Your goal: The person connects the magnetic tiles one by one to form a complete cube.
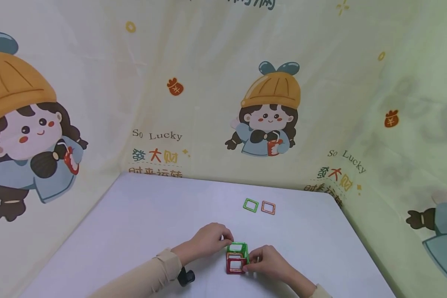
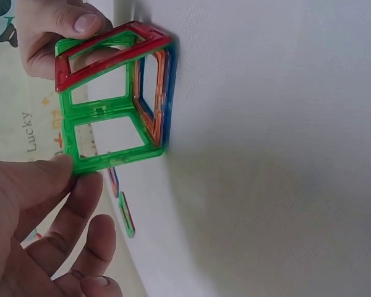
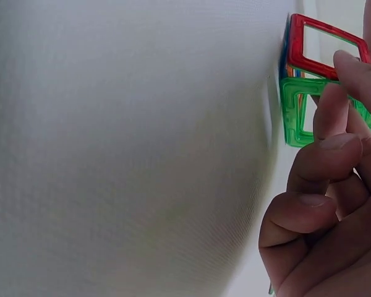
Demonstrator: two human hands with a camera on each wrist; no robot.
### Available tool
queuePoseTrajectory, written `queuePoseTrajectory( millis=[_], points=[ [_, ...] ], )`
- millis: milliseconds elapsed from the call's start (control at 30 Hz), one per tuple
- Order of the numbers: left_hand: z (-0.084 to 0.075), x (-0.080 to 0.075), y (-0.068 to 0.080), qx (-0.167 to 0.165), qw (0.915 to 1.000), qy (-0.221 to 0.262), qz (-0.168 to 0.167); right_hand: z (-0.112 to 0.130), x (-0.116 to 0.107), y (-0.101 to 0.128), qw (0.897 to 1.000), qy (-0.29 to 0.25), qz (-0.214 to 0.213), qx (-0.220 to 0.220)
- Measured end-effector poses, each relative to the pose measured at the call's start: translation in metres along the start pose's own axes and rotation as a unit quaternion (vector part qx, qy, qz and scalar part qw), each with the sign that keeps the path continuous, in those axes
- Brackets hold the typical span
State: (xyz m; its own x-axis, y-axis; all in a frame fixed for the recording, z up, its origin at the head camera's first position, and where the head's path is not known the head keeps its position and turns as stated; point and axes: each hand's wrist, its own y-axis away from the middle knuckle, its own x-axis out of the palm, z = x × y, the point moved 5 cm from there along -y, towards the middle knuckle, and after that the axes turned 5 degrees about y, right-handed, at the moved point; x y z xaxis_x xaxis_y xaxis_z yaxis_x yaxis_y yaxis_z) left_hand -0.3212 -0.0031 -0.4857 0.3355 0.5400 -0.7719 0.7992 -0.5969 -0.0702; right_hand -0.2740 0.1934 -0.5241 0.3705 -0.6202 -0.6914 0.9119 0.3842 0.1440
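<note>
A small cube of magnetic tiles [image 1: 237, 258] stands on the white table [image 1: 141, 223] near its front edge. It has green top and side frames, a red front frame, and orange and blue frames inside. My left hand [image 1: 225, 240] pinches the upper left corner of a green tile [image 2: 105, 154] between thumb and forefinger. My right hand [image 1: 251, 263] grips the cube's right side, with a fingertip on the red tile [image 3: 324, 46] and others curled against the green one [image 3: 294, 114].
Two loose square tiles lie flat farther back on the table, a green tile [image 1: 251, 205] and an orange tile [image 1: 268, 207] side by side. A printed cartoon curtain [image 1: 268, 111] closes in the table at the back and on both sides.
</note>
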Motion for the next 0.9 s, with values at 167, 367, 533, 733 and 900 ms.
queuePoseTrajectory(
  millis=[167,367,533,733,900],
  points=[
    [0.001,-0.001,0.000,-0.015,0.9998,0.003,0.010,-0.003,-0.005,-0.002,0.999,-0.011,0.029,-0.007],
    [0.004,0.003,-0.001,-0.023,0.9996,0.006,0.012,-0.007,-0.032,-0.009,1.000,0.010,0.002,-0.022],
    [0.004,0.005,-0.001,-0.026,0.9995,0.011,0.016,-0.005,-0.038,-0.024,0.998,0.008,-0.019,-0.054],
    [0.003,0.005,-0.002,-0.017,0.9996,0.011,0.021,-0.005,-0.024,-0.036,0.996,-0.026,0.054,-0.070],
    [0.005,0.003,-0.001,-0.015,0.9997,-0.001,0.017,-0.003,-0.021,-0.036,0.993,-0.047,0.084,-0.062]
  ],
)
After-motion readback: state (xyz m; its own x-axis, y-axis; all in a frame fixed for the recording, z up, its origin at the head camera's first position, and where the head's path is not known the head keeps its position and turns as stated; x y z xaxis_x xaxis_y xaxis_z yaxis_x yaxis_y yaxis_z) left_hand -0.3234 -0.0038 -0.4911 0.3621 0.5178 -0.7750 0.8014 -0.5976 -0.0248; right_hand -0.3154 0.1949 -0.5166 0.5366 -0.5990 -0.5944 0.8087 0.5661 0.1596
